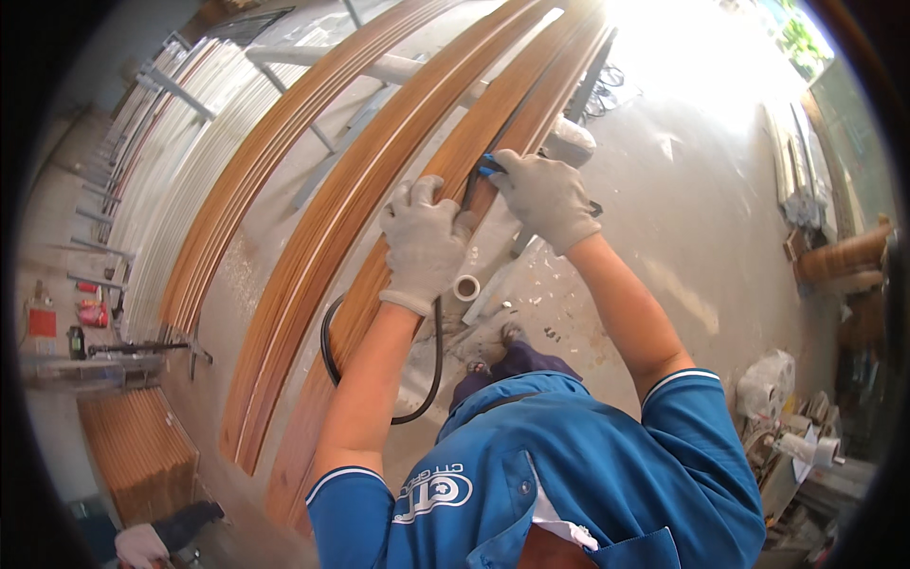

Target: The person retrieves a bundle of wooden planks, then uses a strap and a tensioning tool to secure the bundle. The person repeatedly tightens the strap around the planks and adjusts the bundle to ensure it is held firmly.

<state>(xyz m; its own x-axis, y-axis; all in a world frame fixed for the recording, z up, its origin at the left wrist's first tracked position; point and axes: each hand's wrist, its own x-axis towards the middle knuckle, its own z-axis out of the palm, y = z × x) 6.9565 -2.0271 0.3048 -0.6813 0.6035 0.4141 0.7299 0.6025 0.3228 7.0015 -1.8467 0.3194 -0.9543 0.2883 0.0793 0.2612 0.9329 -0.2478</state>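
A long wood-grain profile (pixel 493 109) runs from the far upper right down past my left side. My left hand (pixel 424 237), in a grey work glove, lies on it with the fingers spread and the thumb toward a black flexible strip (pixel 439 332). That strip runs along the profile's groove near my hands and hangs below in a loose loop. My right hand (pixel 545 197), gloved as well, is closed around a small blue tool (pixel 489 165) at the profile. The glove hides most of the tool, so its kind cannot be told.
More wood-grain profiles (pixel 355 175) lie to the left on metal stands, with white profiles (pixel 156 152) beyond. Stacked brown profiles (pixel 137 446) and another person's gloved hand (pixel 142 545) are at lower left. A white ring (pixel 465 287) lies below my hands. Plastic-wrapped material (pixel 766 384) stands right.
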